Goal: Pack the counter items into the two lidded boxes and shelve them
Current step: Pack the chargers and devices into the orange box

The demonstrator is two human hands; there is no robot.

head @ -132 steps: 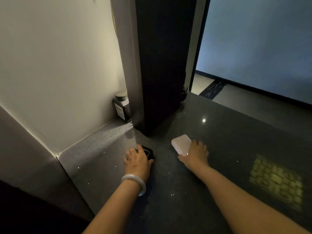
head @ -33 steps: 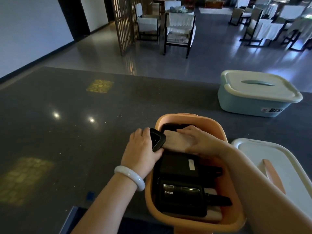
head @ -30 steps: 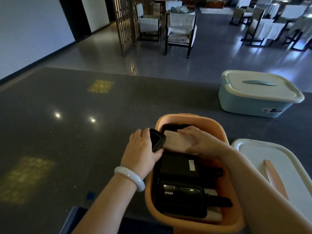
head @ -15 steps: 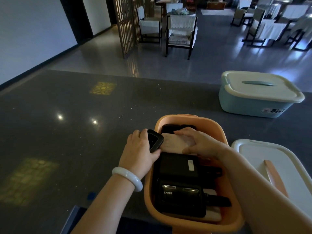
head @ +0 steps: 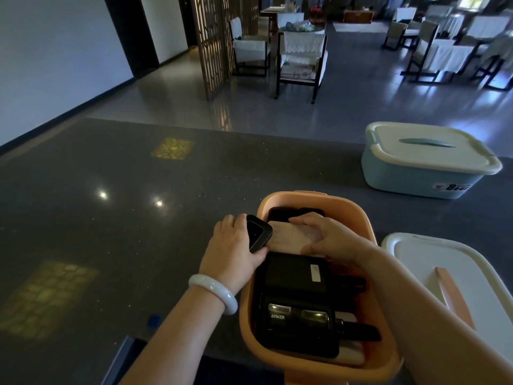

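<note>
An open orange box (head: 361,220) stands at the counter's near edge, holding several black chargers, one marked ANKER (head: 297,326). My left hand (head: 233,248) grips a small black device (head: 258,234) at the box's left rim. My right hand (head: 330,237) holds a white power bank (head: 288,234) flat inside the box, on top of the black items. The box's white lid (head: 433,268) with an orange handle lies to the right. A closed blue box (head: 422,162) with a white lid sits at the far right.
The dark stone counter (head: 111,218) stretches left and away. A small blue piece (head: 154,320) lies near the front edge. Beyond the counter is a floor with chairs and tables (head: 299,54).
Since the first frame I carried the black device and white power bank from the wall corner to the orange box. In the last second both hands barely moved.
</note>
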